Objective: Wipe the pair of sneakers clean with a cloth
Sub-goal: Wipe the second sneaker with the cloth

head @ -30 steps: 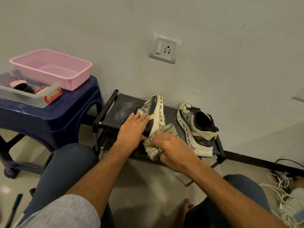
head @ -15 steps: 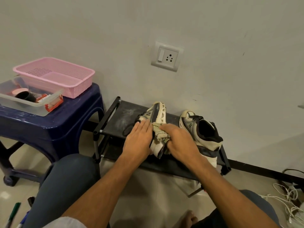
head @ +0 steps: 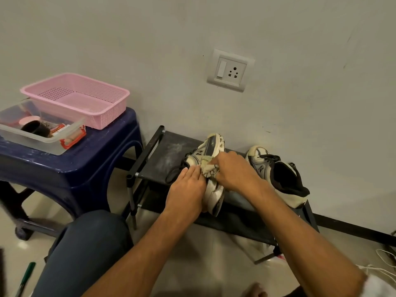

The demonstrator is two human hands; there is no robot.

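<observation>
A white and grey sneaker (head: 211, 146) lies tipped on its side on the black shoe rack (head: 167, 155), sole edge up. My left hand (head: 186, 189) lies flat against its near side, fingers straight, steadying it. My right hand (head: 234, 170) grips a crumpled pale cloth (head: 207, 168) and presses it on the sneaker's upper, mid-length. The second sneaker (head: 276, 174) stands upright on the rack to the right, untouched, its black opening facing me.
A blue plastic stool (head: 90, 159) at the left carries a pink basket (head: 77, 97) and a clear box (head: 40, 133) with small items. A wall socket (head: 230, 70) is above the rack. White cables (head: 383, 262) lie on the floor at the right. My knees frame the bottom.
My right hand has carried the cloth from the sneaker's heel end up along its side toward the toe. My left hand slid slightly forward along the shoe. The camera dipped lower.
</observation>
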